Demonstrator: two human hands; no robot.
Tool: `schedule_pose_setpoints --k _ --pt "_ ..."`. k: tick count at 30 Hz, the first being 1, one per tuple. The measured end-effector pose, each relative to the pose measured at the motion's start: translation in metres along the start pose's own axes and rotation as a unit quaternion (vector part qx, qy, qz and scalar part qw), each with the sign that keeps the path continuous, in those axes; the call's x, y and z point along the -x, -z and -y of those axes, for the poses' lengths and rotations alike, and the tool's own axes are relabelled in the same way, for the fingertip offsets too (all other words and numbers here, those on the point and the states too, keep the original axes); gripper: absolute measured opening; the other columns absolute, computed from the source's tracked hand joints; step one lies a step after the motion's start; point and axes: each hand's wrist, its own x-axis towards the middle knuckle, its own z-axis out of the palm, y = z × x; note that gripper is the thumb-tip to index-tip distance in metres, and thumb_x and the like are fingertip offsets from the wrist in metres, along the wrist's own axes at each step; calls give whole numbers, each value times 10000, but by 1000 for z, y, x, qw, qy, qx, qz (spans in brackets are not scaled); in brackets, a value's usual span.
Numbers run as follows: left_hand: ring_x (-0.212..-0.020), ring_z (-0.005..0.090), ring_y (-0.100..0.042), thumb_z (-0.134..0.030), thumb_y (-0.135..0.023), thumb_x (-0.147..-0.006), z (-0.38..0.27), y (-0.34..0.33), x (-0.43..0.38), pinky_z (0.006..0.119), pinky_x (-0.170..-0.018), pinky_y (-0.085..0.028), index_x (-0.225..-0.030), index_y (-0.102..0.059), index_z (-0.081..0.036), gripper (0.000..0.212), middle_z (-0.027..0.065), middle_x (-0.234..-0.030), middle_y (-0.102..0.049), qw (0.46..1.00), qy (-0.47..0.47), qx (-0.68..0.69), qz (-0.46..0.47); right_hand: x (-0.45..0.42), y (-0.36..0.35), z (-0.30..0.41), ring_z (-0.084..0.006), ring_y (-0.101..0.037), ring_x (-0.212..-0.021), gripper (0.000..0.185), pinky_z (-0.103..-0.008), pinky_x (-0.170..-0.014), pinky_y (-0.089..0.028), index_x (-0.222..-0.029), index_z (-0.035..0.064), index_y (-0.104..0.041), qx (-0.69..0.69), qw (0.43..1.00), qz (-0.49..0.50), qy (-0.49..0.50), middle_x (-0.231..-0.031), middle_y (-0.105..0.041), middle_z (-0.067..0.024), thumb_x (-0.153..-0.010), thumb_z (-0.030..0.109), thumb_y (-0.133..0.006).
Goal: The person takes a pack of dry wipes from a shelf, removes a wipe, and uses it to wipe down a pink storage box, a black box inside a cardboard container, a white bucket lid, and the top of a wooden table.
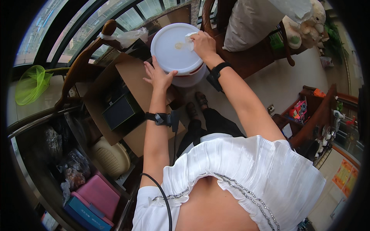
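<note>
Before me stands a plastic bucket [188, 80] topped by a round white lid [169, 39]. A small yellowish stain [178, 45] marks the middle of the lid. My right hand [204, 44] grips a crumpled white tissue [190, 41] at the lid's right side. At the near left rim, my left hand [160, 73] rests with its fingers spread, touching the lid's edge and holding nothing. Most of the bucket's body is hidden under the lid.
Left of the bucket, an open cardboard box [133, 80] holds a dark flat object. A wooden chair [78, 63] and green net [33, 85] stand farther left. A bulging white sack [245, 26] sits on a wooden seat at right. An open drawer [294, 115] juts out.
</note>
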Motion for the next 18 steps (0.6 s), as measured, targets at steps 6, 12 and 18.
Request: schedule_pose_setpoints --k 6,12,18 --pt "-1493 423 -117 -492 -893 -584 17 -9 -8 720 -1105 -123 -1571 -181 -268 1238 253 -1619 -97 1000 -9 -5 -8 38 -23 57 -316 -668 -875 108 -430 -765 -533 -870 161 -767 -176 980 37 -81 -949 -673 -75 -818 165 -673" --pt "-1414 507 -273 -555 -836 -667 46 -19 -13 762 -1034 -232 -1569 -194 -268 1144 266 -1599 -163 993 -35 -53 -101 74 13 59 -186 -696 -767 177 -318 -733 -530 -909 36 -756 -482 845 122 -198 -826 -743 -109 -745 103 -747" --pt "-1433 476 -261 -523 -726 -821 -5 -18 29 701 -1067 -251 -1569 -225 -194 959 298 -1583 -181 966 -184 -75 -164 174 68 -31 -164 -691 -827 205 -319 -760 -528 -981 64 -743 -418 859 91 -281 -895 -748 -76 -801 162 -740"
